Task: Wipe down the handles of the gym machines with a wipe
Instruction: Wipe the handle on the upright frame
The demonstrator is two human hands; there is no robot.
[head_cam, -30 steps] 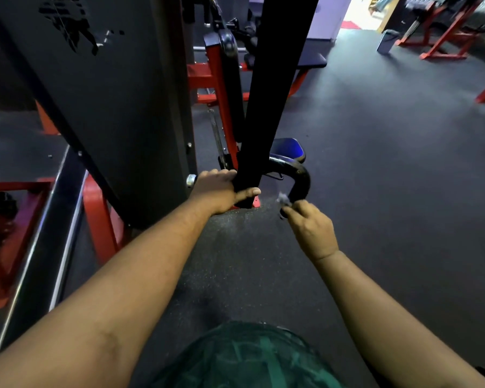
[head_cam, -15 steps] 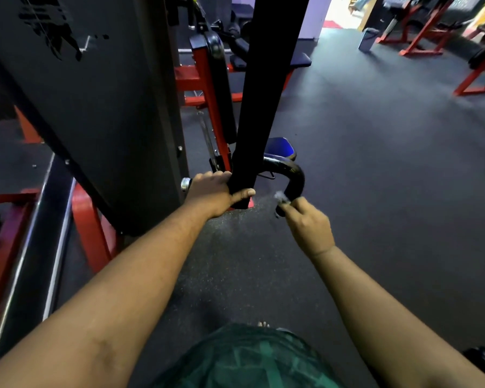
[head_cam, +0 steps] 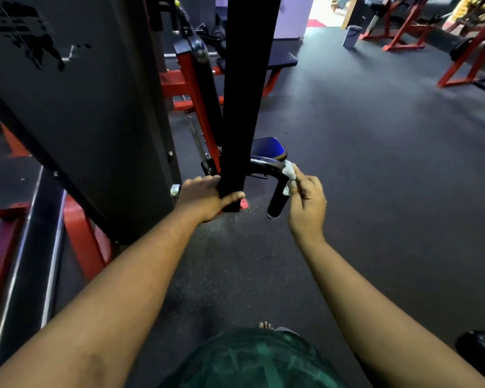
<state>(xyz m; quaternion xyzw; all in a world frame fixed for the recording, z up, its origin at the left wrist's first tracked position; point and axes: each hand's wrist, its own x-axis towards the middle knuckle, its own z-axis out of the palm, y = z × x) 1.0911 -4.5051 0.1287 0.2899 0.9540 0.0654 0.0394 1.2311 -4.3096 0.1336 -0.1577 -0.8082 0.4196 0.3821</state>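
Observation:
A black curved handle (head_cam: pixel 277 197) hangs at the bottom of a black upright bar (head_cam: pixel 241 107), bending down to a free end near the floor. My right hand (head_cam: pixel 305 203) pinches a small white wipe (head_cam: pixel 289 172) and holds it against the bend at the top of the handle. My left hand (head_cam: pixel 205 197) grips the lower end of the black bar, thumb across its front. A chrome knob (head_cam: pixel 175 191) shows just left of that hand.
A large black machine shroud (head_cam: pixel 81 107) fills the left. Red frame parts (head_cam: pixel 81 239) and a blue seat pad (head_cam: pixel 269 148) lie behind the handle. Red benches (head_cam: pixel 403 32) and a grey bin (head_cam: pixel 352 36) stand at the far right. Dark rubber floor (head_cam: pixel 375 177) spreads right.
My right hand has moved the wipe up from the handle's lower end to its upper bend. My left hand keeps its grip on the bar.

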